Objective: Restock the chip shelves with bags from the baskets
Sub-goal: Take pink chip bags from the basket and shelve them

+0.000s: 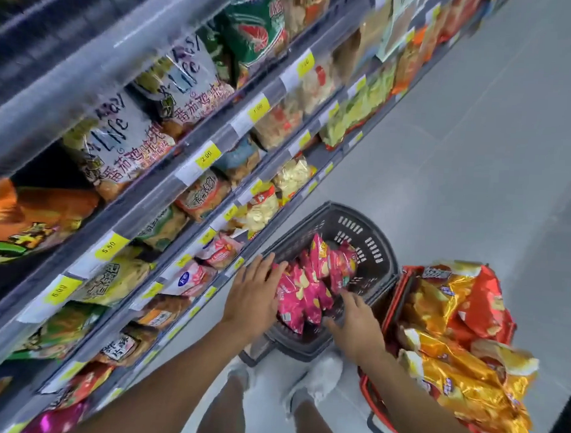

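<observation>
Pink chip bags (307, 282) lie loose in the black basket (369, 220), lower centre; my left hand (254, 293) and right hand (355, 321) are spread, grasping nothing, so a hasty scoop may spill slick bags.

Left hand (253, 296) and right hand (358, 327) hover over pink bags (307, 282).

pink bags (304, 289) in black basket (359, 226)
</observation>
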